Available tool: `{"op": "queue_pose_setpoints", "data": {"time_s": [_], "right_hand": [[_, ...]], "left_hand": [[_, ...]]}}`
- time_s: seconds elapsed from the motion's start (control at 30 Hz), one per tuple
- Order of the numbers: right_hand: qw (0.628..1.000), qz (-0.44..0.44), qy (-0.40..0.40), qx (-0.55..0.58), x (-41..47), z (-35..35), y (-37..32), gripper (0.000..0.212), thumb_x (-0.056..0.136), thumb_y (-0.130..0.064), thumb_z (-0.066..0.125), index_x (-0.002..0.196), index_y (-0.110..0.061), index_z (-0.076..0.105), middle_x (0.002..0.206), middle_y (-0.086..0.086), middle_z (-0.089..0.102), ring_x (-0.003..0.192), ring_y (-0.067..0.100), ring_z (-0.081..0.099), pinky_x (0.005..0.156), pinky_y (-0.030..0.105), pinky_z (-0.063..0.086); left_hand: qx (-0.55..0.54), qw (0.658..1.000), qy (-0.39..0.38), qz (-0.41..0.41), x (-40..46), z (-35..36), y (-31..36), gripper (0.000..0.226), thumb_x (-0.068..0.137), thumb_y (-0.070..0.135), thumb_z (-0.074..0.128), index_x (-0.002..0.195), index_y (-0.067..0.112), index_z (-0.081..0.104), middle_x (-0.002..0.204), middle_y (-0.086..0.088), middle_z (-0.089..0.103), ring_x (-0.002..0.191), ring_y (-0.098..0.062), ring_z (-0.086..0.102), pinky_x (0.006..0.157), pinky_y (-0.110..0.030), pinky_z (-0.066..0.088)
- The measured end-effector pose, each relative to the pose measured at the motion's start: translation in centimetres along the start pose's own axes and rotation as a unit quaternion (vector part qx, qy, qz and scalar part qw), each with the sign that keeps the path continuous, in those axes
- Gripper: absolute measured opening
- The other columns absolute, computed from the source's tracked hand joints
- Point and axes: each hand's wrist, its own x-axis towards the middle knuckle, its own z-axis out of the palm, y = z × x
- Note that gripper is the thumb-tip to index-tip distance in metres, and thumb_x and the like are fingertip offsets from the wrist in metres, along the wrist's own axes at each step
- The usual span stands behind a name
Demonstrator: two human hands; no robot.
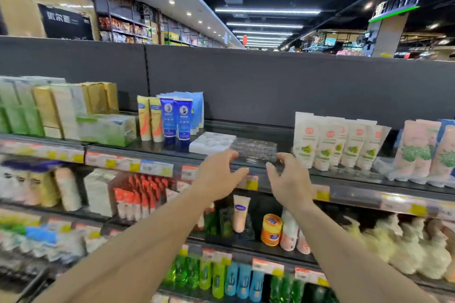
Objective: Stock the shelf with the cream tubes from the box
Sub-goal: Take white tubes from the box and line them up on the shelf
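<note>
Both hands reach to the top shelf, fingers spread and loosely curled, gripping nothing. The left hand has its fingertips at the near left corner of a clear, dimpled plastic tray; whether they touch it is unclear. The right hand hooks its fingers beside the tray's right edge, thumb apart. Both forearms stretch up from below, bare. A white moulded tray lies just left of the clear one. Glossy blue tubes stand upright left of it; matt white tubes stand to the right.
</note>
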Motion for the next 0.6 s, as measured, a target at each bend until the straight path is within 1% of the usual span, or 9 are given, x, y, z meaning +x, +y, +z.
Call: {"op": "queue_pose_setpoints", "data": {"time_s": [0.07,0.1,0.13,0.2,0.27,0.3,0.37,0.5,0.6], "right_hand": [[0.995,-0.035,-0.071,-0.063,-2.8,4.2,-4.7,0.045,0.096,-0.042,0.049,0.135,-0.018,0.05,0.134,0.003,0.055,0.125,0.025,0.047,0.104,0.038,0.037],[0.989,-0.057,-0.101,-0.097,-4.4,6.5,-7.3,0.046,0.096,-0.044,0.045,0.136,-0.019,0.049,0.136,0.004,0.052,0.127,0.026,0.045,0.105,0.038,0.035],[0.981,-0.08,-0.127,-0.123,-6.1,8.8,-9.9,0.047,0.097,-0.045,0.042,0.136,-0.018,0.047,0.139,0.005,0.05,0.129,0.027,0.043,0.105,0.038,0.034],[0.967,-0.123,-0.182,-0.129,-9.8,13.4,-15.4,0.052,0.097,-0.048,0.038,0.143,-0.023,0.039,0.15,0.004,0.037,0.139,0.027,0.031,0.113,0.041,0.028],[0.952,-0.156,-0.244,-0.097,-13.6,17.6,-20.9,0.055,0.098,-0.047,0.037,0.149,-0.029,0.029,0.157,0.002,0.024,0.145,0.026,0.017,0.118,0.044,0.015],[0.943,-0.17,-0.273,-0.085,-15.3,19.5,-23.5,0.055,0.098,-0.047,0.037,0.149,-0.03,0.026,0.159,0.002,0.02,0.147,0.025,0.012,0.119,0.045,0.011],[0.922,-0.194,-0.326,-0.073,-18.2,22.7,-28.3,0.057,0.099,-0.049,0.035,0.151,-0.03,0.023,0.16,0.001,0.015,0.148,0.025,0.006,0.12,0.045,0.009],[0.889,-0.259,-0.372,-0.066,-23.7,29.2,-35.7,0.057,0.098,-0.049,0.036,0.15,-0.028,0.025,0.159,0.002,0.02,0.147,0.025,0.01,0.119,0.045,0.013],[0.866,-0.28,-0.41,-0.053,-26.6,33.3,-39.7,0.059,0.097,-0.05,0.04,0.15,-0.027,0.026,0.16,0.003,0.017,0.148,0.025,0.007,0.118,0.045,0.009]], "left_hand": [[0.079,0.997,-0.001,0.013,-3.3,-3.5,-5.1,0.048,0.088,0.052,0.057,0.127,0.025,0.055,0.127,0.003,0.06,0.118,-0.019,0.056,0.099,-0.037,0.045],[0.128,0.992,-0.005,0.012,-5.2,-5.4,-7.8,0.048,0.088,0.054,0.054,0.127,0.026,0.055,0.128,0.003,0.059,0.121,-0.021,0.054,0.101,-0.037,0.043],[0.171,0.985,-0.006,0.002,-7.2,-7.3,-10.5,0.051,0.089,0.057,0.051,0.13,0.028,0.053,0.134,0.003,0.055,0.127,-0.022,0.048,0.105,-0.036,0.038],[0.236,0.971,0.005,-0.045,-11.5,-11.3,-15.7,0.057,0.09,0.058,0.049,0.139,0.031,0.045,0.148,0.002,0.041,0.137,-0.024,0.035,0.111,-0.036,0.025],[0.269,0.958,0.012,-0.098,-15.7,-15.5,-20.7,0.059,0.09,0.058,0.047,0.143,0.033,0.039,0.154,0.0,0.032,0.141,-0.023,0.027,0.113,-0.037,0.021],[0.282,0.951,0.007,-0.128,-17.7,-17.6,-23.1,0.061,0.091,0.06,0.046,0.145,0.033,0.036,0.155,-0.001,0.03,0.143,-0.024,0.025,0.115,-0.039,0.021],[0.3,0.937,-0.002,-0.178,-21.2,-21.1,-27.6,0.062,0.09,0.062,0.045,0.145,0.033,0.036,0.155,-0.003,0.03,0.143,-0.026,0.024,0.117,-0.043,0.022],[0.341,0.905,0.011,-0.255,-27.7,-26.4,-34.6,0.064,0.083,0.064,0.044,0.139,0.034,0.043,0.147,-0.002,0.041,0.135,-0.028,0.037,0.111,-0.043,0.031],[0.349,0.886,0.008,-0.306,-31.0,-28.9,-39.0,0.064,0.083,0.063,0.049,0.138,0.032,0.045,0.144,-0.002,0.045,0.132,-0.028,0.04,0.109,-0.042,0.033]]}}
